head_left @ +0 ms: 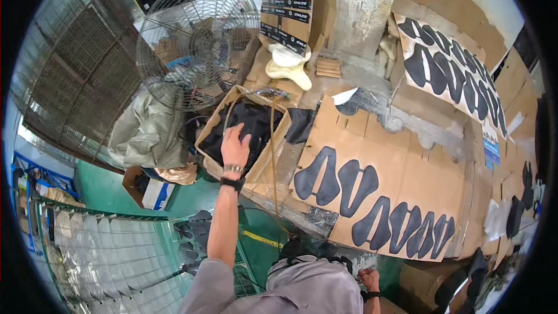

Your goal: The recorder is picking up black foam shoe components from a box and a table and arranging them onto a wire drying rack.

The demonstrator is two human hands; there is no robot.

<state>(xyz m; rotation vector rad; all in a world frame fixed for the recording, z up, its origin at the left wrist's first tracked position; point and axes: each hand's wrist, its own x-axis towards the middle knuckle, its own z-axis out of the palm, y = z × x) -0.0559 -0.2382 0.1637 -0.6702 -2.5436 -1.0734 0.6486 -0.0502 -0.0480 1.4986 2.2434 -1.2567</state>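
My left grip (235, 148) is loosely open, thumb apart from the fingers, over a heap of black flexible pieces (256, 119) inside an open brown cardboard box (207, 160); I can't tell whether my fingertips touch them. The heap shows no clear direction, but the box's slightly longer axis slants from near left to far right. A thin tan strip (272, 157) hangs across the box's right part, just beside my hand. Right of it on the tabletop (283, 168), flat black waisted pieces (318, 177) lie on a brown cardboard sheet (372, 139), long axes mostly pointing away from me, tilted rightward. Beyond the box stands a round wire-caged fan (200, 40). My left forearm reaches forward, nearly straight. My right grip (369, 279) is low beside my body, fingers curled; whether it holds anything, I can't tell.
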